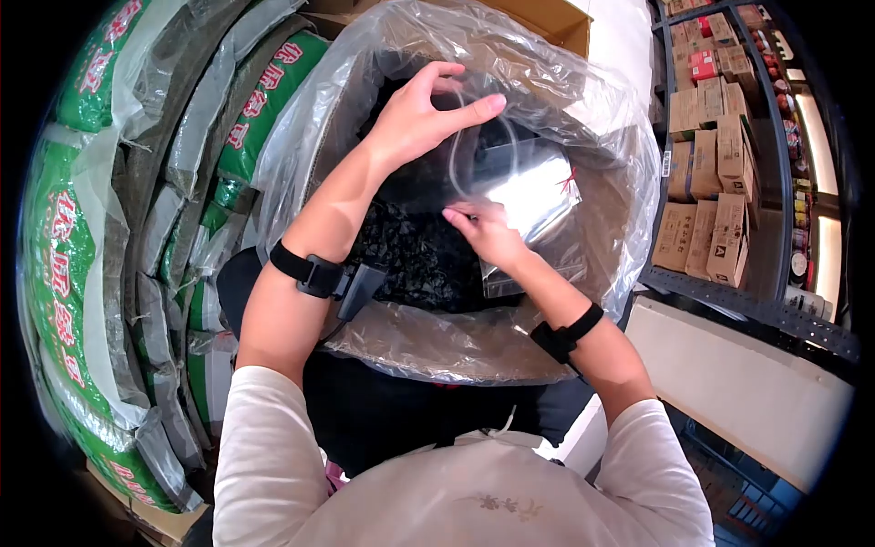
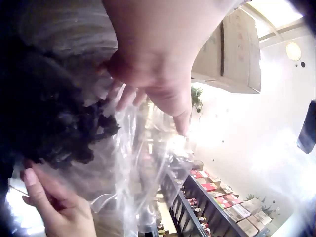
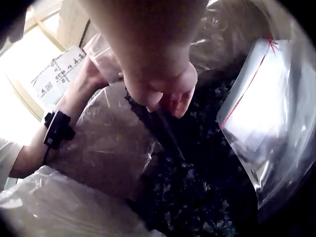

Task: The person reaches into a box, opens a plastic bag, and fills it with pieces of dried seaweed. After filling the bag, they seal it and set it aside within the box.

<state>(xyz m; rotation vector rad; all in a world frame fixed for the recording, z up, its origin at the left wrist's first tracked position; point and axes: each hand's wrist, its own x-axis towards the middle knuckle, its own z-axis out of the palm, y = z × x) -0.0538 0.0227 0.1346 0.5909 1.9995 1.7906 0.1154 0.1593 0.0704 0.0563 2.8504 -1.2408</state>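
Observation:
A plastic-lined box (image 1: 606, 205) holds black, crinkled material (image 1: 415, 260), which appears flaky in the right wrist view (image 3: 197, 192). Over its far side, my left hand (image 1: 424, 118) curves its thumb and fingers around clear plastic (image 3: 103, 59), whose rounded edge shows below the hand. My right hand (image 1: 492, 234) is lower, its fingertips together at a dark piece (image 3: 165, 131) of the material. In the left wrist view, the left hand (image 2: 153, 84) has spread fingers and the right hand (image 2: 61, 207) is beside the black material. A clear packet with a pale sheet (image 1: 538, 187) lies inside on the right.
Green printed sacks (image 1: 64, 273) are stacked along the left. Shelves with cardboard cartons (image 1: 706, 182) stand to the right, above a pale panel (image 1: 729, 383). A loose plastic liner (image 1: 365, 351) covers the box's near rim, and another cardboard box (image 1: 547, 23) is behind.

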